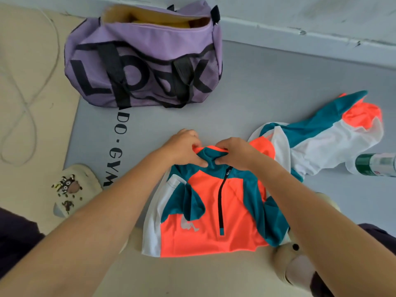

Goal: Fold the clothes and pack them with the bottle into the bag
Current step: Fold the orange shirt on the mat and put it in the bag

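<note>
An orange, teal and white zip-neck shirt (210,213) lies face up on the grey mat, sleeves folded inward. My left hand (184,147) and my right hand (236,154) both pinch its teal collar at the far end. A second garment in the same colours (325,133) lies crumpled to the right. A bottle (377,165) with a green label lies at the right edge, partly cut off. The purple bag (141,61) with black lettering stands at the back, its top zip open.
The grey mat (257,86) with black lettering covers the floor; beige flooring lies to the left with a white cable (23,103). Slippered feet show at the lower left (72,189) and lower right (297,269). A white wall base runs along the back.
</note>
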